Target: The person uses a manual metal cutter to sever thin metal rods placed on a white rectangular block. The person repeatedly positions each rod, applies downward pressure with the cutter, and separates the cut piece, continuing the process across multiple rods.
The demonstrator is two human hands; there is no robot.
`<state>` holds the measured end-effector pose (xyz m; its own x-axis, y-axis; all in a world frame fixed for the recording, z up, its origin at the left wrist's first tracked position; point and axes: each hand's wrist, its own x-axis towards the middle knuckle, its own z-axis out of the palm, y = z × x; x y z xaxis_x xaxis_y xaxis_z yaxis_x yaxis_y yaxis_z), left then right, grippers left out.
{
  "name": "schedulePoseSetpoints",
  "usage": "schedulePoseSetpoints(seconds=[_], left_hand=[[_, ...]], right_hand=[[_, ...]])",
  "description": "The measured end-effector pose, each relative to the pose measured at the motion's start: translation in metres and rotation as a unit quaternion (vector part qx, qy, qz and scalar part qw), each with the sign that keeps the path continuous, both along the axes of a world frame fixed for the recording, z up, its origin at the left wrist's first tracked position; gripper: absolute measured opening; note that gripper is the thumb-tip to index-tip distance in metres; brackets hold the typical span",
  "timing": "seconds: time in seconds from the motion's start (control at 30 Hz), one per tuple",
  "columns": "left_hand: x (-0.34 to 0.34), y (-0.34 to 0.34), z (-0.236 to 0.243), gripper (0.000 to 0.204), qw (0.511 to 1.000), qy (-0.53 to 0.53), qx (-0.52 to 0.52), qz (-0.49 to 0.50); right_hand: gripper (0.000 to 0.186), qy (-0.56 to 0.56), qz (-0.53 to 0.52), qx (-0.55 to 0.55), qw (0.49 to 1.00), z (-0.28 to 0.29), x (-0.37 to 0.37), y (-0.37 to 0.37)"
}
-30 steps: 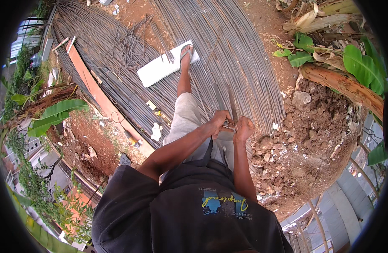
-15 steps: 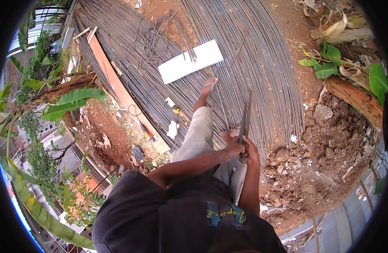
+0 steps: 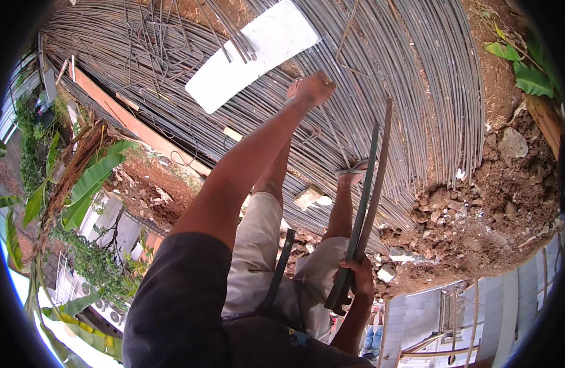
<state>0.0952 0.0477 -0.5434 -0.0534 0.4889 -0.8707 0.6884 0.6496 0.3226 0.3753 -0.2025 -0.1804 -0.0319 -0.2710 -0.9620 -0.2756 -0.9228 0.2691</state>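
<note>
Two long, dark bars [image 3: 356,239] slant up from the person's right hand [image 3: 363,276] in the head view, its fingers clamped round their lower ends; that single low grip presumably keeps the pair together and spares the other arm. The left hand [image 3: 316,91] reaches out near the white board [image 3: 224,80], fingers curled, though I cannot tell whether it holds anything. Short rods [image 3: 241,44] rest partly on the board, perhaps to set them apart from the long metal rods [image 3: 423,92] covering the ground.
</note>
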Motion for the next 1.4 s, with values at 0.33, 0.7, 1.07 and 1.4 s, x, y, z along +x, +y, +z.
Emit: schedulePoseSetpoints(seconds=[0.33,0.7,1.07,1.4], left_hand=[[0.052,0.069,-0.244,0.057,0.977,0.132,0.166,0.015],[0.048,0.075,-0.202,0.056,0.995,0.061,0.077,-0.019],[0.053,0.067,-0.155,0.025,0.925,-0.129,0.264,0.240],[-0.232,0.026,0.139,0.016,0.824,-0.188,0.249,0.472]], right_hand=[[0.058,0.000,0.072,-0.039,0.997,-0.031,-0.027,0.009],[0.056,-0.061,0.085,-0.113,0.988,-0.026,-0.049,0.031],[0.048,-0.066,0.122,-0.091,0.986,-0.032,-0.062,0.037],[0.038,-0.030,0.126,-0.045,0.990,-0.042,-0.057,0.018]])
